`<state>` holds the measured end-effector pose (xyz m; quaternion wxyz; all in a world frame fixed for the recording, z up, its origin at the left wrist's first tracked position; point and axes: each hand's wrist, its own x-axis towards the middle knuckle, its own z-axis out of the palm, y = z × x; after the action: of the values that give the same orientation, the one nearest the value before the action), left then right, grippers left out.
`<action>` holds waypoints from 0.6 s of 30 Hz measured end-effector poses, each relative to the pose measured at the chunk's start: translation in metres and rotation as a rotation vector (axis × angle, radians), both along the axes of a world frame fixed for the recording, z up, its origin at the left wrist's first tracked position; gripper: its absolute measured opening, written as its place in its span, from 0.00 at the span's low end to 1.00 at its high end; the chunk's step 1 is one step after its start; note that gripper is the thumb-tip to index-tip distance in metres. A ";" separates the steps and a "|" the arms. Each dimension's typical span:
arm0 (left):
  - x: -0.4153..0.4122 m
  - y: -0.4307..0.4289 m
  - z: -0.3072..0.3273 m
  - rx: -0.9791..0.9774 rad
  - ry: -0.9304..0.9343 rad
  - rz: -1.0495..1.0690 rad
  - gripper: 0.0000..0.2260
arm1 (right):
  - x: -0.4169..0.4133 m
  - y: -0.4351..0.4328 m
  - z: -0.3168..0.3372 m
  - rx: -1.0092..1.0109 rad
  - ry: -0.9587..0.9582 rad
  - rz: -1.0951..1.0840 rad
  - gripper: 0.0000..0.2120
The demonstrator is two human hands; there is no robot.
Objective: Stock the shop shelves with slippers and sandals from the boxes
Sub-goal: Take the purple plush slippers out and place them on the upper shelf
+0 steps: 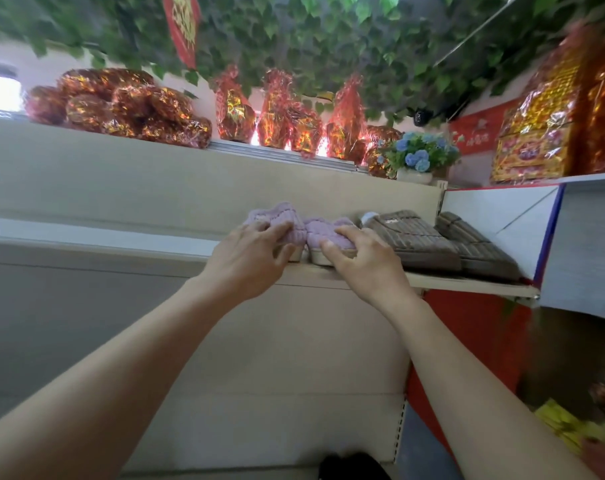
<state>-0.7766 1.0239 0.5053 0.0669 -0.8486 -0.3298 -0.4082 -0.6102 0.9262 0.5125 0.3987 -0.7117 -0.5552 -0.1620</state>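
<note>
Two fluffy lilac slippers sit side by side near the front edge of a beige shelf (450, 282) above me. My left hand (252, 258) grips the left lilac slipper (277, 218), fingers curled over its top. My right hand (360, 261) grips the right lilac slipper (320, 230) in the same way. To their right on the same shelf lies a pair of brown ribbed slippers (412, 239), with a second brown slipper (474, 247) beside it.
A white shelf-end panel with a blue and red edge (543, 237) closes the shelf on the right. Foil-wrapped red and gold packs (121, 105) and a pot of blue flowers (415, 157) stand on top. Leaf garlands hang overhead. Yellow packets (568, 424) lie at lower right.
</note>
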 end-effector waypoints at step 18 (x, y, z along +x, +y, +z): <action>-0.002 0.006 -0.005 0.071 0.059 0.025 0.19 | 0.016 0.024 0.000 -0.037 -0.165 -0.009 0.24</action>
<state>-0.7787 1.0298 0.5007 0.1120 -0.8532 -0.3236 -0.3934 -0.5942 0.9505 0.5121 0.3376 -0.7056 -0.5860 -0.2116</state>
